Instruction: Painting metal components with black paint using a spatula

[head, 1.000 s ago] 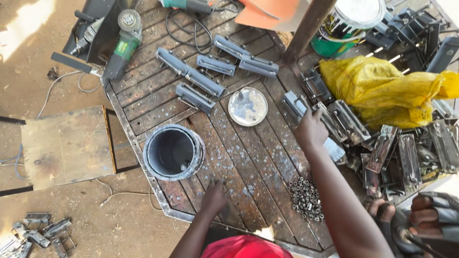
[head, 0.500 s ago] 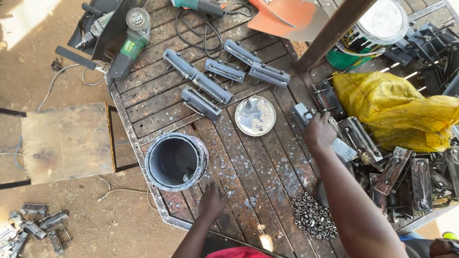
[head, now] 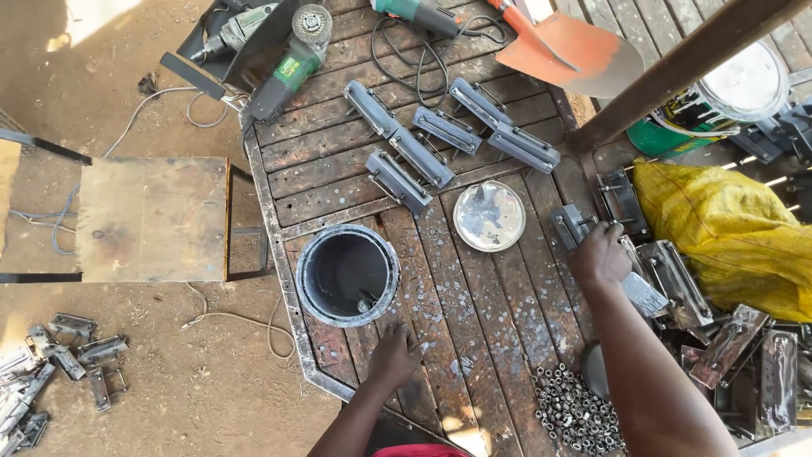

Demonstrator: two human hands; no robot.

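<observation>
- Currently, the left hand (head: 396, 354) lies palm-down on the wooden counter (head: 474, 305), fingers spread flat on the planks, gripping nothing.
- Just beyond that hand's fingertips sits a round dark container (head: 348, 274) with a pale rim; the hand is near its edge but not touching it.
- Further out, the right hand (head: 599, 256) reaches across the counter with its fingers curled over a grey metal bracket (head: 572, 225) at the counter's right edge; whether it truly grips the piece or only rests on it, I cannot tell.
- A flat shiny metal blade (head: 644, 294) shows just beside the right wrist, partly hidden by the arm.
- Between the 2 hands lies a round metal lid (head: 489, 216), apart from both.
- Toward the far side of the counter lie 5 long grey metal latches (head: 421, 156) in a loose group.
- A pile of small metal nuts (head: 578, 415) rests by the near right edge, beside the right forearm.
- A green angle grinder (head: 288, 68) lies at the far left corner, its disc pointing away.
- A yellow sack (head: 727, 237) lies to the right, with more metal brackets (head: 677, 279) between it and the right hand.
- An orange shovel blade (head: 575, 52) lies at the far edge.
- A small wooden stool (head: 152, 218) stands on the dirt floor to the left.
</observation>
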